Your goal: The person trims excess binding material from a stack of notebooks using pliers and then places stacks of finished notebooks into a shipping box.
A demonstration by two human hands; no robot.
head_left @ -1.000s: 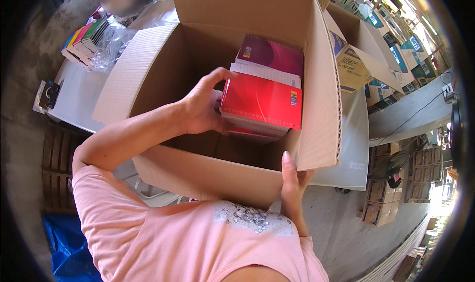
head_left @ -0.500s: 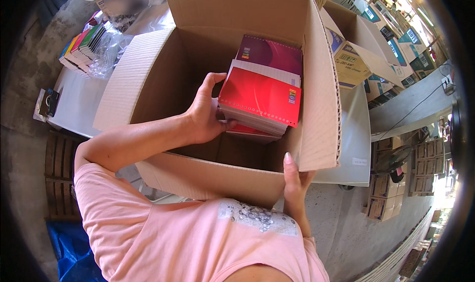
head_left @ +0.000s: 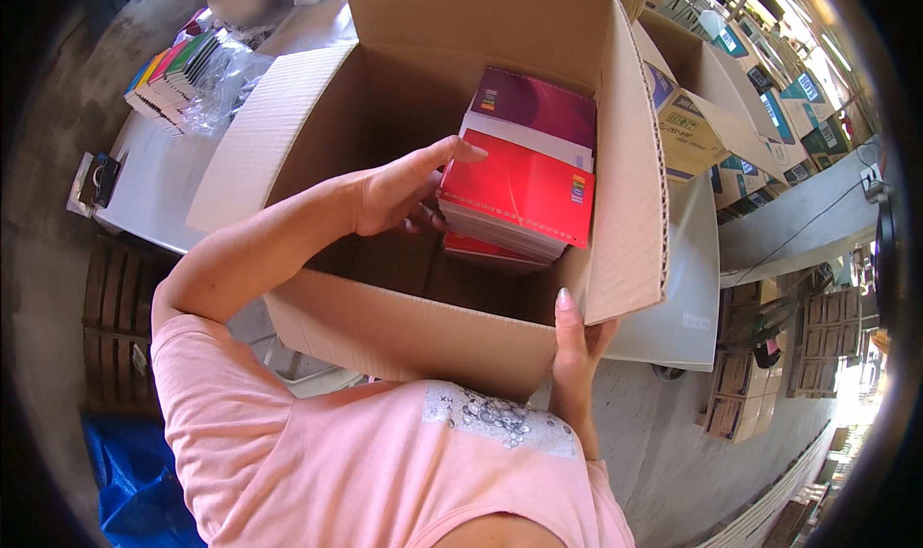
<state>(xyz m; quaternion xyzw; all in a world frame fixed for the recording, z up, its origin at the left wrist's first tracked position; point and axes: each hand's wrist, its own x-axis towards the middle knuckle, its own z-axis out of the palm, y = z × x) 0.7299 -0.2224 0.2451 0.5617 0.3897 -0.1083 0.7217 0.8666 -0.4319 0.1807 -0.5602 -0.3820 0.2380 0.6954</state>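
A large open cardboard box [head_left: 423, 341] stands in front of me. Against its right wall sits a stack of red-covered notebooks [head_left: 519, 185], punched with a row of holes along the front edge. Behind it are a purple-covered notebook [head_left: 535, 106] and a strip of white pages. My left hand [head_left: 399, 194] reaches in over the left flap, thumb resting on the red cover, the other fingers apart and loosely bent beside the stack's left side. My right hand [head_left: 575, 341] grips the box's near right corner, thumb up, its other fingers mostly hidden behind the flap.
The box rests on a pale table [head_left: 673, 308]. At the far left are colourful books [head_left: 173, 77] beside clear plastic wrap [head_left: 226, 87]. Another open carton [head_left: 687, 130] stands to the right, with more boxes [head_left: 798, 106] stacked beyond. A blue sheet [head_left: 139, 485] lies at lower left.
My left thumb has slid further onto the red cover, while its fingers have drawn back from under the stack's left edge. My right hand keeps its hold on the box corner.
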